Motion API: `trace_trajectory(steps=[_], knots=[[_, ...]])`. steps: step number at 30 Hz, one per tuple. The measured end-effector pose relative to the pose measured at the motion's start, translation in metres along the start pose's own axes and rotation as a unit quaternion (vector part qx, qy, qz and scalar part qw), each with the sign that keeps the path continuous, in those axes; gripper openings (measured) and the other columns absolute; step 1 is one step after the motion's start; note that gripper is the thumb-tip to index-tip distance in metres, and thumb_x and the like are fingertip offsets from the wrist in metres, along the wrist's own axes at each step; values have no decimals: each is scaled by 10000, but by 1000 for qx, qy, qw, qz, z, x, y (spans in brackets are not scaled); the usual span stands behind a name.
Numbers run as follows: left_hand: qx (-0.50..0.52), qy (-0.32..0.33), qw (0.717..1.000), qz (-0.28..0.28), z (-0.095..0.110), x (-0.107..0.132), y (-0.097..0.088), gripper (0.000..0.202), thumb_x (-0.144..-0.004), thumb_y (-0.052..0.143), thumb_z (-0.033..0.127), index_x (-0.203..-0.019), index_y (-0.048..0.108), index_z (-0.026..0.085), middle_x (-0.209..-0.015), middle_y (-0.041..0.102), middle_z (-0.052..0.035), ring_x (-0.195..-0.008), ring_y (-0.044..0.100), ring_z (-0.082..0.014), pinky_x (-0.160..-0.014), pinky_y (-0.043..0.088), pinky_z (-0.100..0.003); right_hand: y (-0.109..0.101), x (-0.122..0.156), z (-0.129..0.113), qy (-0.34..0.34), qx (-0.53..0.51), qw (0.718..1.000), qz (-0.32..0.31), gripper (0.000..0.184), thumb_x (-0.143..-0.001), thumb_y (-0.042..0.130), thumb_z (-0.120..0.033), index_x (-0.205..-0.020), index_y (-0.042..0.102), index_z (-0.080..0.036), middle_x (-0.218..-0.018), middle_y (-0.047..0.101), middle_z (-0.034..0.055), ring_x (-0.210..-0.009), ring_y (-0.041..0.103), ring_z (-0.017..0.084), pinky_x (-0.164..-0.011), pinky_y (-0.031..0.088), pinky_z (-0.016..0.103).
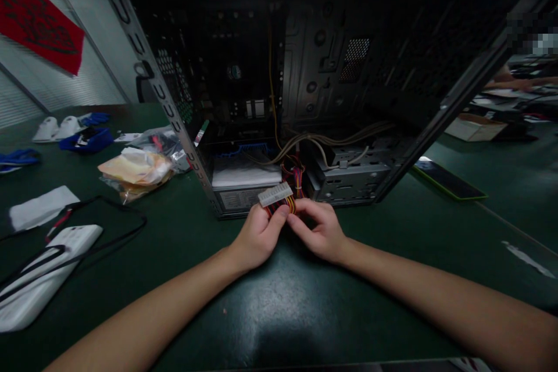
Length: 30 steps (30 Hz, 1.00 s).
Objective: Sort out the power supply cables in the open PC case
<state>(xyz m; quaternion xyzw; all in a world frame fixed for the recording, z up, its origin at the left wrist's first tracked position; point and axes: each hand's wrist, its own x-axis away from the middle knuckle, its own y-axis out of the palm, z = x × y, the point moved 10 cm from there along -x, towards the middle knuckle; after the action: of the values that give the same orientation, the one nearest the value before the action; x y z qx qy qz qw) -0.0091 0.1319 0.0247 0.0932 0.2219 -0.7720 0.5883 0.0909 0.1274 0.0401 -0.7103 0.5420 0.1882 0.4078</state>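
In front of an open computer case (300, 58), both my hands meet at a wide white power connector (275, 193) with red, yellow and black wires. My left hand (260, 233) is closed on the connector's wires, thumb on top just below the plug. My right hand (320, 229) pinches the same wire bundle from the right side. More bundled cables (298, 180) run back into the case behind the plug. A power supply (238, 199) sits at the case's lower left, with a white sheet (246, 171) on top. Drive bays (355, 183) are at the lower right.
Left on the green table (279, 325) lie a white power strip (52, 273) with black cords, plastic bags (137, 168) and blue gloves (85, 136). A green-edged dark panel (451, 179) and an open cardboard box (475, 127) are to the right. Another person's hand (508, 78) shows far right.
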Motion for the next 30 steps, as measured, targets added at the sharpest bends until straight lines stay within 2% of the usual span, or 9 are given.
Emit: trace_trajectory(steps=[3,6,10,13,19,26,30], knots=[[50,-24,998,21,-7,1,-2,353,-998,479,375,-1212,622,133,-1171,686,-105,-1070,626,-234,-1024,444,-366,-1,1,7,50,-20,999,8,135,-936,551,-277,-868,617,-181,-622,588,-17,-520,533,114,-508,431,225],[50,-21,998,38,-9,1,-6,358,-996,487,378,-1227,596,128,-1204,669,-110,-1083,617,-229,-1026,443,-363,-3,2,16,96,-50,994,23,166,-948,542,-304,-852,604,-184,-624,582,-18,-512,521,110,-491,419,222],[10,10,1000,16,-4,1,-3,353,-1005,465,362,-1258,580,144,-1255,641,-113,-1162,585,-236,-1074,408,-379,-3,1,12,58,-30,998,11,149,-919,578,-313,-875,625,-179,-638,614,-5,-524,546,121,-509,442,231],[-15,26,999,20,0,1,-4,346,-1009,455,342,-1276,572,156,-1277,629,-112,-1172,579,-236,-1084,397,-387,-1,1,6,22,1,1000,1,135,-908,592,-299,-878,644,-178,-634,625,-4,-537,564,127,-537,456,237],[7,9,1000,12,0,2,-3,332,-1015,447,330,-1247,606,155,-1226,665,-95,-1120,610,-229,-1043,431,-360,-4,0,7,36,15,999,15,163,-945,539,-285,-851,626,-185,-669,643,10,-569,585,131,-539,455,233],[20,16,1000,15,-1,2,-4,318,-1002,479,350,-1174,654,148,-1147,704,-88,-1038,645,-215,-994,461,-342,-1,0,-2,-15,36,999,2,103,-913,584,-258,-863,631,-180,-624,606,-12,-529,551,119,-530,449,233],[56,3,997,45,-4,3,-5,298,-982,530,332,-1191,639,151,-1167,700,-89,-1065,645,-214,-994,465,-333,-6,-1,-1,5,44,999,29,128,-910,556,-242,-803,598,-186,-614,594,-15,-521,541,115,-507,436,225]])
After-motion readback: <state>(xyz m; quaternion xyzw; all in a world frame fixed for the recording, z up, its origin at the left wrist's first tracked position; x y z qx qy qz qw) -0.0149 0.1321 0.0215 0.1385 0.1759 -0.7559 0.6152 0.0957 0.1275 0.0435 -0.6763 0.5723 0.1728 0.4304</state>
